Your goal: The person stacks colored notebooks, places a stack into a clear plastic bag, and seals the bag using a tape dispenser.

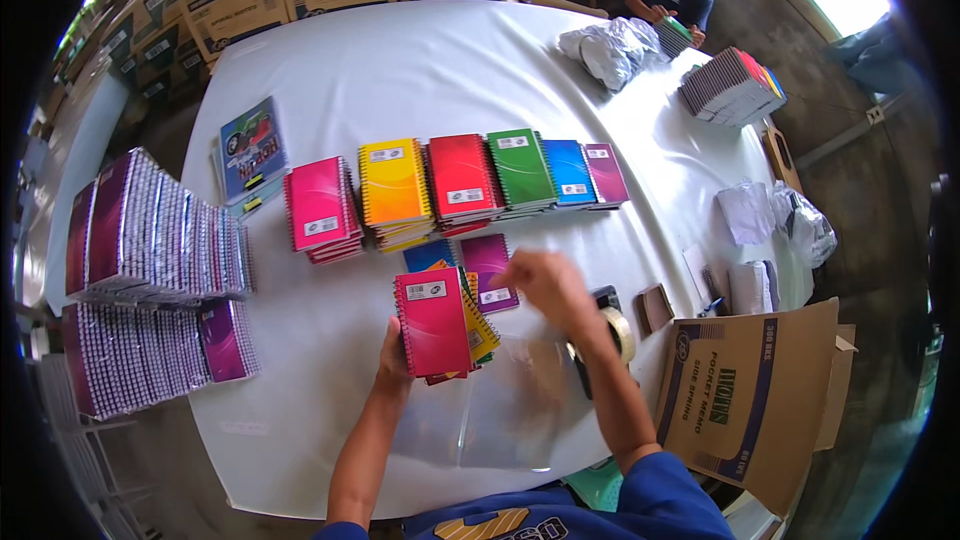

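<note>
Above the near part of the worktop (300, 460), the left hand (396, 350) had its grip closed on a bundle (435, 325) of notebooks, pink on top, taken by the coil side, perhaps because that edge held the covers together; yellow and green corners fanned out to the right. The right hand (545, 285) was blurred beside a loose purple notebook (484, 265), and whether its grip was clenched or slack could not be told. Beyond, a row of stacks (462, 175) ran pink, yellow, red, green, blue, purple, probably to keep colours apart and within reach. Clear plastic (500, 430) lay below the bundle; tape (622, 332) sat to the right, seemingly clear of the notebooks.
</note>
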A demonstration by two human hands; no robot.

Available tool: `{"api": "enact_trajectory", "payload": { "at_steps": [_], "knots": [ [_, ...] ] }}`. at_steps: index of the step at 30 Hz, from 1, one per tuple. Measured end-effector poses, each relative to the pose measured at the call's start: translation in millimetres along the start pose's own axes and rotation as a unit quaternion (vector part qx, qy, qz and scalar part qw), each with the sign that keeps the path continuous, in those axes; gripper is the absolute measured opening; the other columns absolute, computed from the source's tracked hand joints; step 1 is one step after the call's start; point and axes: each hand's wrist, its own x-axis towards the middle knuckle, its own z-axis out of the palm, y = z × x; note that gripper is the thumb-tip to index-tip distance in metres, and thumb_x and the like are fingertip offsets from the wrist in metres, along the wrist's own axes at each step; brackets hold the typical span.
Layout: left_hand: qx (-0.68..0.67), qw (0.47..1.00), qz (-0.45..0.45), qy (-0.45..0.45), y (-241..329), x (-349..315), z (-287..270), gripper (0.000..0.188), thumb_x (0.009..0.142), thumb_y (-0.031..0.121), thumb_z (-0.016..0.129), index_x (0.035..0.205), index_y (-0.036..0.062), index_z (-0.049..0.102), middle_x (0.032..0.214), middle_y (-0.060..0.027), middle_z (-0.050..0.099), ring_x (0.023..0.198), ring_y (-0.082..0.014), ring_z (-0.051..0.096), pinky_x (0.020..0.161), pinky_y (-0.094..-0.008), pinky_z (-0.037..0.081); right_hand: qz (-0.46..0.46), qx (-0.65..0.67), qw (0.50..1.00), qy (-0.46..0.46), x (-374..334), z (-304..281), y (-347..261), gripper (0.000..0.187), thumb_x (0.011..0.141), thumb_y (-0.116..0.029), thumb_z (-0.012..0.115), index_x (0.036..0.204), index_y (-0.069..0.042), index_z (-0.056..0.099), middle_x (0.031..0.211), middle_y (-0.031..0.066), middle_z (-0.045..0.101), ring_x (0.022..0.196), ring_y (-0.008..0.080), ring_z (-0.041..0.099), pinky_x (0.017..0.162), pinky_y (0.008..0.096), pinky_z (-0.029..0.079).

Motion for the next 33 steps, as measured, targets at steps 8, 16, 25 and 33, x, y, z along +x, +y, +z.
{"api": "enact_trajectory", "payload": {
  "at_steps": [8, 16, 25, 33],
  "knots": [
    [-0.058, 0.998, -0.003, 0.008, -39.3, 27.4, 25.1, 0.085, 0.084, 0.062, 0.059, 0.14, 0.0016, 0.038, 0.136, -0.0126, 0.05, 0.122, -0.0258, 0.051, 0.104, -0.041, 0.04, 0.148, -0.169, 0.966, 0.129, 101.6, -14.4, 162.3, 0.04, 0.076, -0.035, 0.077, 0.085, 0.003, 0.067, 0.091, 0.0229, 0.067, 0.084, 0.0372, 0.066, 0.068, 0.045, 0.051],
    [-0.069, 0.997, 0.009, 0.041, -53.5, 41.1, 41.7, 0.081, 0.082, 0.055, 0.066, 0.139, 0.003, 0.039, 0.134, -0.012, 0.052, 0.122, -0.0253, 0.051, 0.104, -0.0404, 0.039, 0.211, 0.108, 0.971, 0.038, 105.5, -49.6, 180.7, 0.043, 0.071, -0.03, 0.083, 0.09, 0.003, 0.064, 0.084, 0.0142, 0.066, 0.082, 0.0244, 0.066, 0.071, 0.0375, 0.051],
    [0.021, 0.999, 0.027, 0.001, -31.8, 28.0, 87.2, 0.096, 0.067, 0.054, 0.079, 0.138, 0.0016, 0.04, 0.131, -0.01, 0.054, 0.117, -0.0243, 0.055, 0.099, -0.0377, 0.045, 0.047, 0.146, 0.988, -0.012, -116.8, 17.1, 31.5, 0.055, 0.077, -0.011, 0.076, 0.121, -0.003, 0.043, 0.122, 0.0144, 0.048, 0.119, 0.0242, 0.046, 0.099, 0.034, 0.04],
    [0.335, 0.94, -0.013, -0.056, 12.1, -36.4, 120.4, 0.101, 0.058, 0.012, 0.086, 0.144, 0.0028, 0.034, 0.142, -0.0115, 0.045, 0.123, -0.0217, 0.05, 0.106, -0.0336, 0.037, 0.177, 0.602, 0.759, -0.177, -163.0, 38.3, 26.8, 0.086, 0.06, 0.001, 0.085, 0.135, -0.006, 0.042, 0.125, 0.0062, 0.053, 0.119, 0.0197, 0.049, 0.101, 0.0337, 0.041]
  ]
}}
